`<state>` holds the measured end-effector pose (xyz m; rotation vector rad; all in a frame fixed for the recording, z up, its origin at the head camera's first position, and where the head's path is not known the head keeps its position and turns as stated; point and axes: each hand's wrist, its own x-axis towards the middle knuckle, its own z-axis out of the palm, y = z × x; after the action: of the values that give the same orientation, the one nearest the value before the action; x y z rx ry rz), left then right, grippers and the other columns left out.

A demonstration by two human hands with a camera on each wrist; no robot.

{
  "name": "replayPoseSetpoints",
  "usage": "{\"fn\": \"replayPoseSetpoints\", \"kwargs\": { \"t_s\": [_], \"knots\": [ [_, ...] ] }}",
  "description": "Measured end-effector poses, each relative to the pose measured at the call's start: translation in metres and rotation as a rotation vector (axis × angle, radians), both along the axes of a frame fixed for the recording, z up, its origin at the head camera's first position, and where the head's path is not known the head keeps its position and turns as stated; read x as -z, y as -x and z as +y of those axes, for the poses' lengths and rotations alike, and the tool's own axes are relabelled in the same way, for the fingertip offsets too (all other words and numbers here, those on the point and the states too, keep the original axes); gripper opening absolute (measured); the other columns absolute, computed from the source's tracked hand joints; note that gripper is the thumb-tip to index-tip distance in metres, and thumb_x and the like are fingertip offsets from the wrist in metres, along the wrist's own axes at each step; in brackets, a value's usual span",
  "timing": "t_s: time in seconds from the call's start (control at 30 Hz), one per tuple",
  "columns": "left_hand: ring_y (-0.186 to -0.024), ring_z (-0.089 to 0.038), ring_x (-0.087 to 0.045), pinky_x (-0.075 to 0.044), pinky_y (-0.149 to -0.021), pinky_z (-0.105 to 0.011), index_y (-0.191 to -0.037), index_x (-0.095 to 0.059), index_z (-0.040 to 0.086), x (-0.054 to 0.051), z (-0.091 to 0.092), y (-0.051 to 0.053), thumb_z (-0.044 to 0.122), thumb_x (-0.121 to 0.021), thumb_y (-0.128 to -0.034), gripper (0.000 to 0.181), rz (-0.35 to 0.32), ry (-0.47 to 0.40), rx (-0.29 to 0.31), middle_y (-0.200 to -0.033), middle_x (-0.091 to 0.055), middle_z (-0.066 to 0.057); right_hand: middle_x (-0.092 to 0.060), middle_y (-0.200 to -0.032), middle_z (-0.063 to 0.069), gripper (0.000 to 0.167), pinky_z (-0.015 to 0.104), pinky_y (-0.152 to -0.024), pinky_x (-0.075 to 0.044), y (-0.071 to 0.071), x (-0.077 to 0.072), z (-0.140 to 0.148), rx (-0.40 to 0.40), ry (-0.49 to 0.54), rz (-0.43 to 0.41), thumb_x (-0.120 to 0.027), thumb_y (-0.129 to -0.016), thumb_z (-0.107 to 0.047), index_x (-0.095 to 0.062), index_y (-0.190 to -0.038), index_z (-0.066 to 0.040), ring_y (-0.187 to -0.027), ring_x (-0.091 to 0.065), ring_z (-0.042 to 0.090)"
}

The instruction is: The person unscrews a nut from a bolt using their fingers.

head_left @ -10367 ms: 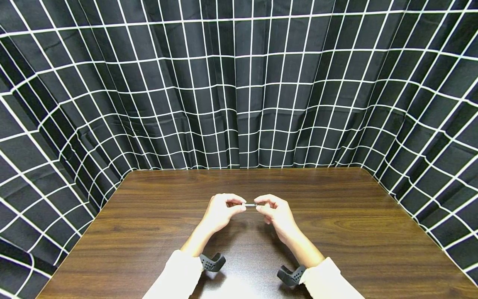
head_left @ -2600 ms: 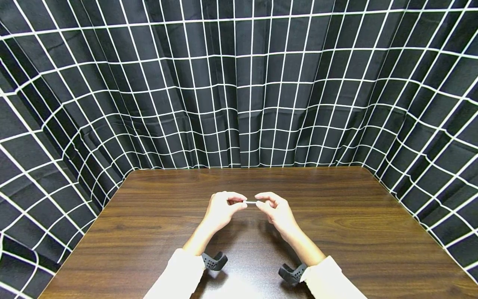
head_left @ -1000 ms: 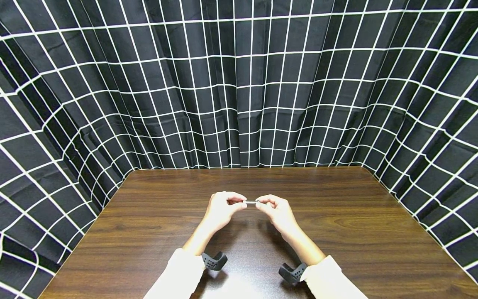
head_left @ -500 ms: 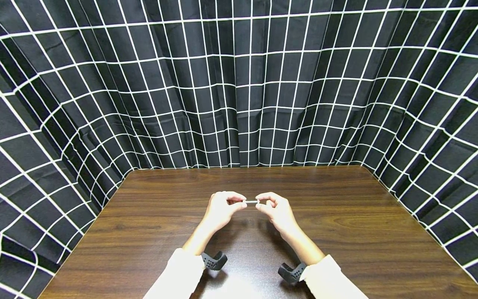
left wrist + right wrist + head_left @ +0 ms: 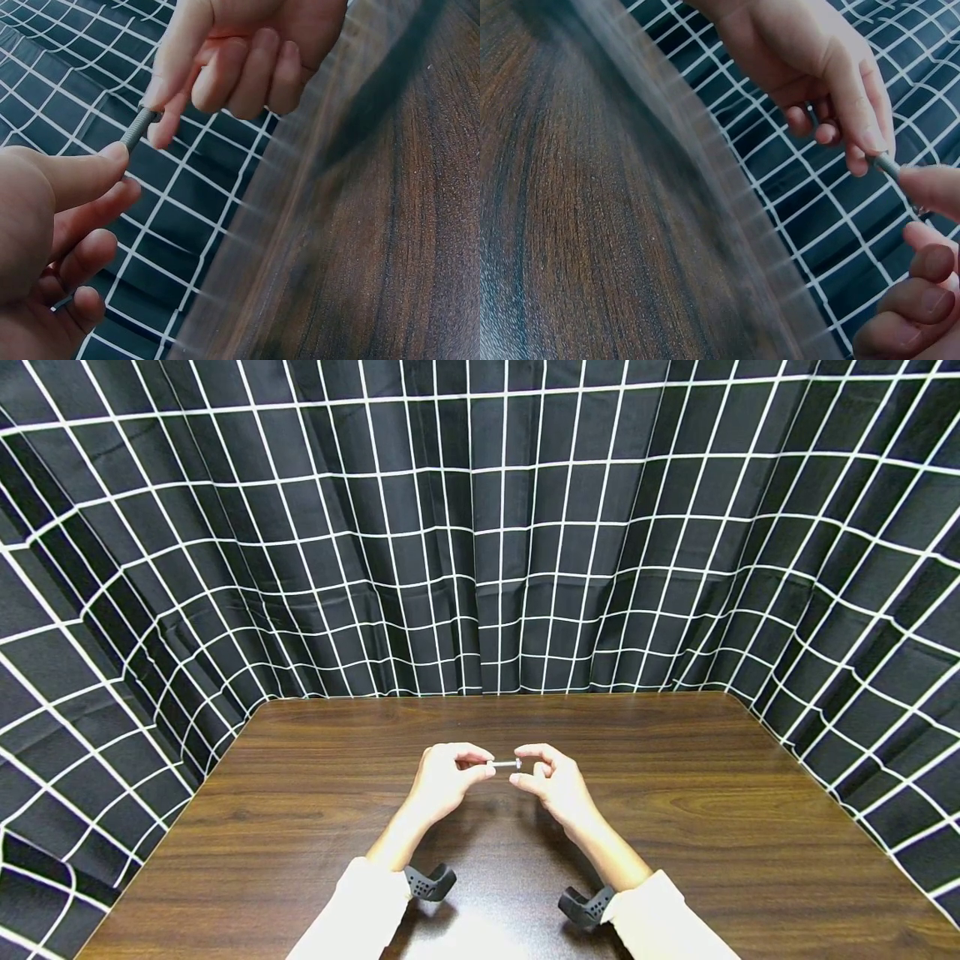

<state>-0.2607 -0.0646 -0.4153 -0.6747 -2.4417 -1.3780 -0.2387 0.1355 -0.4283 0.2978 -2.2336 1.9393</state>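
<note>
A small metal bolt (image 5: 505, 764) lies level between both hands, above the table. My left hand (image 5: 441, 783) pinches its left end between thumb and fingertips. In the left wrist view the threaded shank of the bolt (image 5: 136, 130) shows between the hands. A wider piece sits at the right end; I cannot tell whether it is the head or a nut. My right hand (image 5: 558, 787) is around that end, thumb below and index finger above, with a gap on both sides. In the right wrist view the right thumb (image 5: 930, 187) partly covers the bolt.
A brown wood-grain table (image 5: 315, 827) lies under the hands. Black curtains with a white grid (image 5: 480, 568) stand behind it and at both sides. Dark wrist mounts (image 5: 431, 883) are on both forearms, below white sleeves.
The right thumb and index finger, pinching the bolt's right end a second ago, have spread apart from it, leaving the wider end visible. The left hand keeps its pinch and place.
</note>
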Motion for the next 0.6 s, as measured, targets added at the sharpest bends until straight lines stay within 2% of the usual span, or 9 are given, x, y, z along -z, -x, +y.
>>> {"fn": "replayPoseSetpoints", "kwargs": {
  "t_s": [0.17, 0.3, 0.4, 0.6],
  "knots": [
    [-0.067, -0.004, -0.061, -0.048, -0.062, -0.026, -0.09, -0.076, 0.015, -0.0002, -0.0006, 0.0001, 0.018, -0.078, -0.0803, 0.01, 0.005, -0.003, -0.001, -0.081, -0.072, 0.011, -0.041, -0.056, -0.008, 0.023, 0.022, -0.04, -0.022, -0.001, -0.0011, -0.0016, 0.028, -0.02, -0.079, -0.071, -0.086, -0.017, -0.067, -0.097, 0.002, -0.046, -0.027, 0.006],
    [-0.067, -0.004, -0.061, -0.048, -0.062, -0.026, -0.09, -0.076, 0.012, 0.0001, -0.0007, 0.0005, 0.017, -0.078, -0.0807, 0.011, 0.008, -0.004, 0.013, -0.081, -0.072, 0.01, -0.032, -0.048, -0.008, 0.031, 0.022, -0.039, -0.019, -0.0019, -0.0044, -0.0017, 0.042, -0.004, -0.169, -0.065, -0.093, -0.027, -0.067, -0.086, 0.003, -0.041, -0.022, 0.006],
    [-0.067, -0.004, -0.061, -0.048, -0.062, -0.026, -0.09, -0.076, 0.011, 0.0001, -0.0005, 0.0007, 0.017, -0.078, -0.0806, 0.012, 0.013, -0.008, 0.02, -0.081, -0.072, 0.01, -0.03, -0.044, -0.007, 0.033, 0.022, -0.039, -0.018, -0.0015, -0.0059, -0.0008, 0.027, 0.022, -0.204, -0.063, -0.095, -0.025, -0.066, -0.082, 0.005, -0.039, -0.022, 0.005],
    [-0.067, -0.004, -0.061, -0.048, -0.062, -0.026, -0.089, -0.076, 0.016, -0.0005, -0.0002, -0.0001, 0.017, -0.079, -0.0801, 0.009, -0.005, -0.01, 0.017, -0.081, -0.072, 0.011, -0.03, -0.045, -0.006, 0.029, 0.022, -0.039, -0.019, -0.0012, -0.0069, 0.0009, -0.008, 0.038, -0.219, -0.061, -0.096, -0.017, -0.063, -0.083, 0.009, -0.037, -0.023, 0.005]
  ]
}}
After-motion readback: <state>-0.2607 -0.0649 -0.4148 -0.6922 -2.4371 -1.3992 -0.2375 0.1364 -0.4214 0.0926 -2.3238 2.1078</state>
